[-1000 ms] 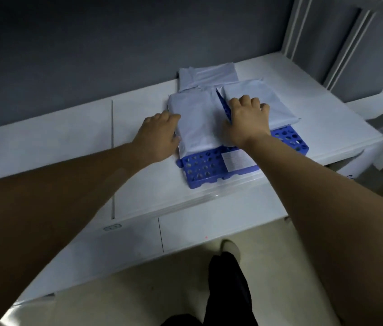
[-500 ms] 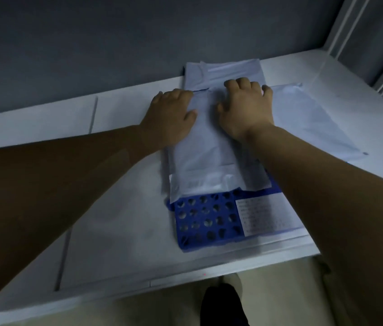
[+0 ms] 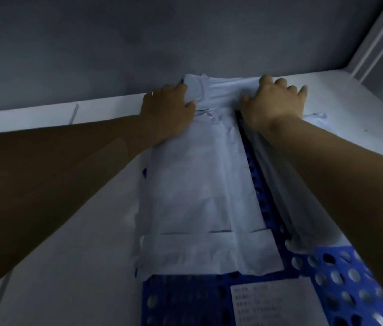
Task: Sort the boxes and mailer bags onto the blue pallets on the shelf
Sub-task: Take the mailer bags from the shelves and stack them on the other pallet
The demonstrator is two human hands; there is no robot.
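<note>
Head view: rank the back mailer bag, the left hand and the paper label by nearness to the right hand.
1. back mailer bag, under the right hand, by the wall.
2. left hand, at that bag's left end.
3. paper label, at the pallet's front.

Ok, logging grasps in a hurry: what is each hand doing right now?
Left hand: grips the left end of the far mailer bag.
Right hand: fingers curled over the same bag's right end, gripping it.

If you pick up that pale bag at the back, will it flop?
Probably floppy: the back mailer bag wrinkles and bunches where the left hand grips it. It looks thin and flat, so likely light. Its smooth plastic may slide easily.
</note>
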